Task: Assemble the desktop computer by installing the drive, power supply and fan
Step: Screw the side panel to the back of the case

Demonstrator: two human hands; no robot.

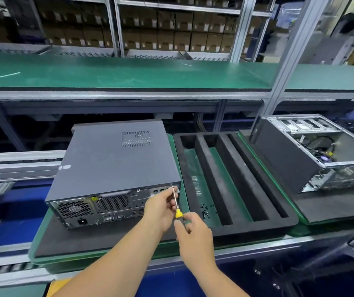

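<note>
Head view: the closed desktop computer (116,166) lies on its side on a black foam pad (99,236) at the left of the worktop (257,243), its rear panel facing the person. The left hand (161,207) pinches the metal shaft of a screwdriver (176,205), fingers clamped on it, with the tip at the rear panel's upper right corner. The right hand (193,234) holds the yellow handle, fingers curled round it. Just right of the computer sits a slotted foam tray (231,183) with small black screws (207,211) near its front edge. An open computer case (313,151) stands at the right end.
</note>
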